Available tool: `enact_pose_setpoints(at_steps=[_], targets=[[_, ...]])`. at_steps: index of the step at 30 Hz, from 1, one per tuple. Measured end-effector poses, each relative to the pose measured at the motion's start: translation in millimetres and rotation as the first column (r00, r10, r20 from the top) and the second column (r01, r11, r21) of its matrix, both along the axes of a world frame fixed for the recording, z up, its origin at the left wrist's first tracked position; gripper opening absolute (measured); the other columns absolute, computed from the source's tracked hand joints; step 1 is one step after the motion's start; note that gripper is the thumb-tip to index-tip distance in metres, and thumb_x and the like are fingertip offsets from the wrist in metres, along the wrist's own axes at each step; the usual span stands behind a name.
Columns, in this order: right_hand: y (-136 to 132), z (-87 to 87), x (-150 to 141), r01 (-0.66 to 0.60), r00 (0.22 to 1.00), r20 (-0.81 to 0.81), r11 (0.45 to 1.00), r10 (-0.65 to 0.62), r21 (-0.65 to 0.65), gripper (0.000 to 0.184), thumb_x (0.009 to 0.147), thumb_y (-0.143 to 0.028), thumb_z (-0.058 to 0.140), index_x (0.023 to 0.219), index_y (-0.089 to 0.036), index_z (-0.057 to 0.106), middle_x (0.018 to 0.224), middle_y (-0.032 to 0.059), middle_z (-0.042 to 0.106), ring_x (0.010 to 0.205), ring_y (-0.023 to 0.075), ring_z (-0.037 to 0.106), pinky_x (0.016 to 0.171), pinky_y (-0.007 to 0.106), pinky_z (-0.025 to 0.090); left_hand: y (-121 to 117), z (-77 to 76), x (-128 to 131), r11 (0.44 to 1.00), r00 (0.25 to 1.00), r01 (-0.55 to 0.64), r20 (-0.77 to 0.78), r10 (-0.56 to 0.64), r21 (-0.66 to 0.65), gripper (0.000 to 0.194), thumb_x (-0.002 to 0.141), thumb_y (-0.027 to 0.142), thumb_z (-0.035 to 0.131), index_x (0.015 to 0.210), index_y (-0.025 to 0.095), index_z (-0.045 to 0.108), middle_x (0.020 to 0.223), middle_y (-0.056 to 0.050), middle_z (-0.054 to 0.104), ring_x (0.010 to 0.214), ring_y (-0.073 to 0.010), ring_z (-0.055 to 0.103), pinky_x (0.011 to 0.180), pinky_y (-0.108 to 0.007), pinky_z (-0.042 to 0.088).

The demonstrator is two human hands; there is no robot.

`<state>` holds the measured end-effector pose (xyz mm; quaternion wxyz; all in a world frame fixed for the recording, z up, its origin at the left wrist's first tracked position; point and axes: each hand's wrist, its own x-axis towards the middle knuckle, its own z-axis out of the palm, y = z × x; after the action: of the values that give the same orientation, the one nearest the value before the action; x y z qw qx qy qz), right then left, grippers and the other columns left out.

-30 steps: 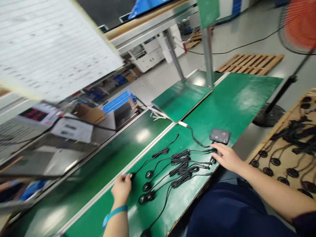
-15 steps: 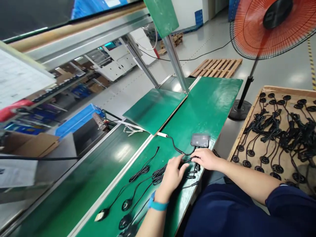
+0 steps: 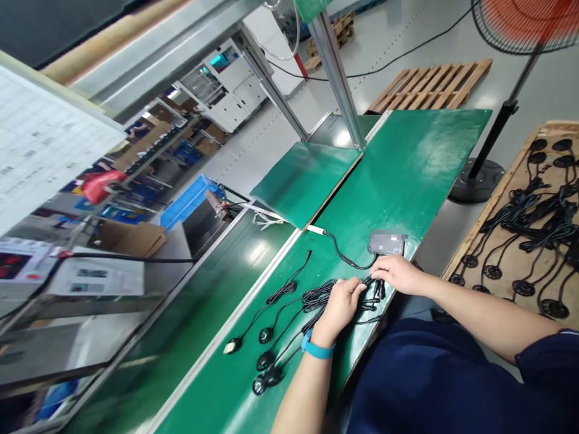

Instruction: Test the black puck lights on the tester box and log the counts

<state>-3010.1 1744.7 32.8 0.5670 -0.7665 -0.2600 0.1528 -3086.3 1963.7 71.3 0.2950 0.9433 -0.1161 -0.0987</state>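
Observation:
Several black cables (image 3: 289,304) with round puck ends lie in a row on the green work mat (image 3: 398,175). My left hand (image 3: 340,306), with a blue wristband, is closed on the plug end of one cable near the mat's front edge. My right hand (image 3: 398,274) is closed over the plug ends next to a small black box (image 3: 386,242) with a cable running from it. The two hands nearly touch. Round puck ends (image 3: 266,361) rest at the left of the row.
A dark green conveyor belt (image 3: 190,313) runs along the left of the mat. A wooden tray (image 3: 497,199) at right holds many more black cables. A fan stand (image 3: 479,181), a wooden pallet (image 3: 429,84) and metal posts (image 3: 337,72) stand beyond.
My left hand moved from the puck ends at the left across to the plug ends beside my right hand. The camera view swung about.

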Motion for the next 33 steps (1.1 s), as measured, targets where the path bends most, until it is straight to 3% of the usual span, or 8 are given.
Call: enact_pose_setpoints(at_steps=[4,8,11,13,17,21,26,33], targets=[[2.4,-2.8,4.6,0.158,0.969,-0.199,0.987,-0.148,0.036,0.024,0.094,-0.035,0.056,0.091,-0.017,0.072,0.072,0.0007,0.07,0.06,0.0137,0.06,0.06,0.027,0.047,9.0,7.8,-8.6,0.991,0.993,-0.081,-0.097,0.071,-0.102,0.035,0.102,0.04,0.048,0.076,0.021,0.062,0.066,0.0,0.063,0.063,-0.0146,0.055,0.073,-0.03,0.043],[11.2,-1.8,0.4,0.159,0.987,-0.007,0.987,-0.159,-0.025,0.017,0.091,-0.031,0.062,0.091,-0.019,0.075,0.089,0.0036,0.075,0.075,0.0149,0.064,0.071,0.028,0.048,34.2,6.2,8.6,0.951,0.964,-0.25,0.045,0.263,-0.183,0.033,0.096,0.046,0.058,0.112,0.019,0.067,0.106,-0.01,0.073,0.095,-0.0209,0.066,0.088,-0.034,0.05],[12.9,-0.1,-4.0,0.138,0.989,0.065,0.989,-0.134,-0.052,0.018,0.092,-0.031,0.063,0.097,-0.019,0.076,0.095,0.0052,0.075,0.074,0.0143,0.064,0.072,0.029,0.049,70.5,-5.2,43.2,0.846,0.811,-0.532,0.309,0.497,0.033,0.046,0.091,0.049,0.063,0.122,0.015,0.062,0.124,-0.02,0.066,0.116,-0.0318,0.061,0.1,-0.048,0.046],[11.7,1.0,-5.2,0.105,0.992,0.074,0.993,-0.101,-0.053,0.018,0.093,-0.031,0.063,0.097,-0.02,0.077,0.095,0.0055,0.074,0.075,0.0144,0.065,0.073,0.029,0.049,94.4,-14.4,64.3,0.743,0.768,-0.634,0.285,0.573,0.213,0.04,0.088,0.043,0.065,0.114,0.013,0.063,0.116,-0.021,0.068,0.113,-0.036,0.061,0.097,-0.052,0.045],[9.5,2.3,-5.6,0.085,0.996,0.04,0.996,-0.083,-0.037,0.017,0.092,-0.028,0.063,0.096,-0.02,0.077,0.096,0.0053,0.076,0.081,0.0163,0.067,0.077,0.03,0.051,101.3,-24.0,75.4,0.844,0.875,-0.484,0.139,0.464,0.231,0.009,0.089,0.027,0.058,0.084,0.019,0.059,0.087,-0.01,0.068,0.09,-0.0277,0.063,0.086,-0.041,0.047],[9.4,2.9,-6.7,0.112,0.994,0.019,0.994,-0.112,-0.011,0.016,0.091,-0.026,0.065,0.099,-0.02,0.078,0.098,0.0053,0.078,0.086,0.0176,0.069,0.081,0.031,0.051,54.1,-18.3,50.8,0.955,0.936,-0.297,0.198,0.291,0.002,0.009,0.093,0.031,0.053,0.089,0.022,0.054,0.087,-0.005,0.065,0.082,-0.022,0.06,0.08,-0.035,0.046],[8.1,3.5,-8.6,0.122,0.992,0.037,0.992,-0.123,0.03,0.018,0.092,-0.026,0.065,0.102,-0.02,0.078,0.101,0.0052,0.078,0.088,0.0174,0.07,0.085,0.03,0.052,5.7,-11.7,26.9,0.985,0.974,-0.153,0.155,0.164,-0.081,0.01,0.094,0.031,0.055,0.091,0.022,0.058,0.089,-0.004,0.067,0.084,-0.0211,0.061,0.082,-0.035,0.046],[9.3,-7.0,-11.2,0.119,0.972,0.211,0.991,-0.105,-0.055,0.023,0.098,-0.03,0.058,0.105,-0.021,0.079,0.1,0.0063,0.078,0.094,0.0194,0.071,0.086,0.032,0.053,-4.6,-13.8,27.1,0.999,0.979,-0.023,0.203,0.032,-0.048,0.011,0.098,0.028,0.055,0.094,0.021,0.063,0.091,-0.005,0.07,0.088,-0.0209,0.062,0.083,-0.036,0.045]])
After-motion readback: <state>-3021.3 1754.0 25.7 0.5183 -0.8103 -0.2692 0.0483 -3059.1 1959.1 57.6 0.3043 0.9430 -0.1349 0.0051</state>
